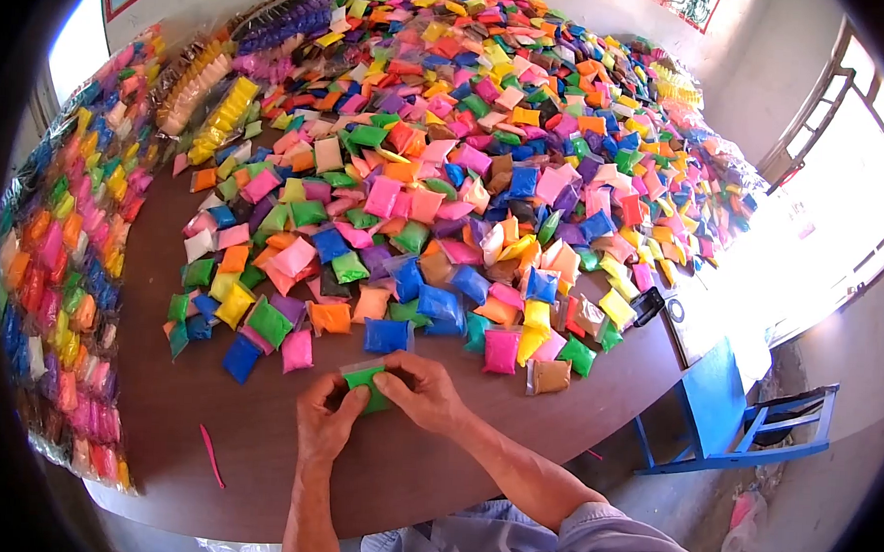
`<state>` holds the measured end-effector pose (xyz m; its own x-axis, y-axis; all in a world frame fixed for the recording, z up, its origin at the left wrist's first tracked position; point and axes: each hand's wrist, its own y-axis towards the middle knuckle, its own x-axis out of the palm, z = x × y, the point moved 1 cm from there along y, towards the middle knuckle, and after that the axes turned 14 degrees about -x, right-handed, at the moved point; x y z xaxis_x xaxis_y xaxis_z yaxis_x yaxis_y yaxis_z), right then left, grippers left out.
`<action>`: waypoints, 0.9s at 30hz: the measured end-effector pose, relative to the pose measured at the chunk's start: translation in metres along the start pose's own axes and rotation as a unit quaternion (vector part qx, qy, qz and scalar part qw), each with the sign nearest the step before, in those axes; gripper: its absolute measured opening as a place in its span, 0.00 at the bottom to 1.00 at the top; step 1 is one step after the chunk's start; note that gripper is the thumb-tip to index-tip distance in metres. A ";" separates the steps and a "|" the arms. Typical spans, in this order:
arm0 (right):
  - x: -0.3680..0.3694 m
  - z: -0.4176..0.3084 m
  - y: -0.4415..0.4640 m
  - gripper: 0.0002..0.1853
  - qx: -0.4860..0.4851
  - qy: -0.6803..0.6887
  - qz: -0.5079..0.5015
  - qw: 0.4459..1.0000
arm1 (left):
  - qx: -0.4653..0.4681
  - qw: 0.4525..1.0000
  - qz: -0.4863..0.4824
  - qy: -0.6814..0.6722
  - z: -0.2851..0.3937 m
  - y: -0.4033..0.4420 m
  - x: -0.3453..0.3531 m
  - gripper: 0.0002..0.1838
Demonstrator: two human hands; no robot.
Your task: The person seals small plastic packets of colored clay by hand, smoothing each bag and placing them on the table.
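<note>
Over the brown table (176,388), left hand (324,413) and right hand (423,392) pinch a green, clear-edged plastic packet (363,376).

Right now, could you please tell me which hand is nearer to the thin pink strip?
Left. The left hand is right of the thin pink strip, not touching it; the right hand is farther right.

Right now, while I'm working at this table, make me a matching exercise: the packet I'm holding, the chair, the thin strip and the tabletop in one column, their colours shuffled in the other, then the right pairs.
Things:
1. Held packet
2. Chair
3. Thin strip
4. Tabletop

Colours:
A. Blue
B. Brown
C. Green
D. Pink

Pairs: 1-C, 2-A, 3-D, 4-B.
</note>
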<state>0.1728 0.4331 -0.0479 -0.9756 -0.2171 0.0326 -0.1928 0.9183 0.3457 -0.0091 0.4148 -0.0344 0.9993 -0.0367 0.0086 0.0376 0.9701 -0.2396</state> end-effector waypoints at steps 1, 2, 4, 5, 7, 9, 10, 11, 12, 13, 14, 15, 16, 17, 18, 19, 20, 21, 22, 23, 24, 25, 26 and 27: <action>0.000 0.000 0.000 0.11 0.000 0.000 -0.001 1.000 | -0.010 1.000 0.007 -0.029 0.001 -0.001 0.002 0.10; 0.000 0.002 -0.001 0.11 0.001 0.003 -0.003 1.000 | -0.010 0.999 0.009 -0.029 0.001 0.000 0.001 0.10; 0.000 0.006 -0.003 0.11 0.004 0.009 -0.007 1.000 | -0.027 0.998 0.011 -0.054 -0.004 0.001 -0.001 0.08; -0.001 0.009 -0.004 0.11 0.012 0.002 -0.002 1.000 | -0.029 0.998 0.016 -0.053 -0.004 0.001 -0.002 0.08; 0.002 0.013 -0.007 0.11 0.027 0.011 -0.007 1.000 | -0.020 1.000 0.011 -0.017 -0.001 0.002 -0.004 0.08; 0.005 0.009 -0.003 0.10 -0.026 0.031 0.021 0.999 | -0.009 0.999 0.031 0.041 -0.002 0.002 -0.006 0.06; 0.006 0.007 -0.004 0.09 -0.005 0.034 0.021 0.999 | -0.006 0.999 0.026 0.024 -0.012 0.005 -0.007 0.05; 0.004 0.006 -0.004 0.08 0.016 0.033 0.021 0.999 | -0.002 1.000 0.019 0.003 -0.019 0.007 -0.008 0.04; 0.004 0.006 -0.003 0.08 0.021 0.048 0.013 0.999 | -0.008 0.999 0.033 0.010 -0.018 0.005 -0.008 0.04; 0.003 0.007 -0.002 0.07 0.012 0.026 0.012 1.000 | 0.004 1.000 0.018 -0.002 -0.016 0.005 -0.006 0.04; 0.002 0.007 -0.001 0.06 0.000 0.000 0.013 1.000 | 0.020 1.000 0.000 -0.015 -0.013 0.006 -0.004 0.04; 0.000 0.006 -0.001 0.06 0.001 0.007 0.010 1.000 | 0.018 1.000 0.007 -0.012 -0.011 0.007 -0.003 0.04; -0.001 0.004 -0.001 0.06 0.007 -0.002 0.015 1.000 | 0.007 1.000 -0.003 -0.023 -0.008 0.006 -0.002 0.04; 0.000 0.003 -0.001 0.05 0.013 -0.012 0.020 1.000 | -0.003 0.999 -0.012 -0.036 -0.006 0.005 0.000 0.05; 0.002 0.001 0.000 0.04 -0.018 -0.003 0.025 1.000 | -0.016 0.998 0.002 -0.069 -0.006 0.005 0.004 0.05; 0.004 0.000 0.001 0.04 -0.018 0.003 0.022 1.000 | -0.016 0.998 0.009 -0.066 -0.007 0.005 0.003 0.05; 0.004 -0.002 0.001 0.04 -0.014 -0.015 0.014 1.000 | -0.007 0.999 0.007 -0.044 -0.008 0.006 0.001 0.06; 0.004 -0.004 0.001 0.04 -0.009 -0.034 0.007 0.999 | 0.003 1.000 0.006 -0.022 -0.010 0.006 0.000 0.06; 0.005 -0.005 0.003 0.04 -0.021 -0.040 0.004 0.999 | 0.003 1.000 0.011 -0.020 -0.010 0.006 -0.001 0.06; 0.005 -0.005 0.003 0.04 -0.022 -0.036 0.001 0.999 | 0.018 1.000 0.007 -0.013 -0.010 0.007 -0.002 0.05; 0.005 -0.005 0.003 0.04 -0.026 -0.043 0.000 0.999 | 0.034 0.999 0.003 -0.006 -0.009 0.007 -0.002 0.05; 0.005 -0.005 0.003 0.04 -0.030 -0.050 -0.002 0.998 | 0.034 0.999 0.007 -0.004 -0.009 0.006 -0.002 0.05; 0.006 -0.006 0.004 0.04 -0.030 -0.047 -0.003 0.998 | 0.037 0.999 0.005 -0.004 -0.007 0.005 -0.001 0.05; 0.006 -0.008 0.005 0.04 -0.037 -0.053 -0.006 0.998 | 0.039 0.999 0.003 -0.004 -0.006 0.004 -0.001 0.05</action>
<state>0.1664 0.4334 -0.0387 -0.9798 -0.1870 -0.0702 -0.1992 0.8879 0.4147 -0.0103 0.4175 -0.0417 0.9995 -0.0288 0.0151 0.0309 0.9862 -0.1627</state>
